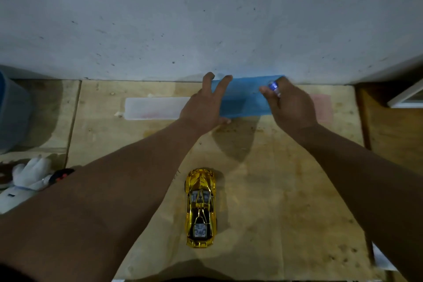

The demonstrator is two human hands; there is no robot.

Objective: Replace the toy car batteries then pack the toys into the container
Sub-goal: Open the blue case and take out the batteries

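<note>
A shiny gold toy car (201, 208) sits on the wooden table (286, 201), nose pointing away from me, between my forearms. At the table's far edge lies a blue box (242, 98) against the wall. My left hand (203, 105) rests on the box's left end with two fingers spread over its far edge. My right hand (290, 103) hovers over the box's right end and pinches a small blue-and-silver battery (274, 87) between thumb and fingers.
A translucent white lid (155, 108) lies left of the blue box. A blue-grey container (12, 112) stands at far left. A white plush toy (25, 181) and a dark red-and-black object (61, 175) lie at the left. The grey wall (206, 18) closes the back.
</note>
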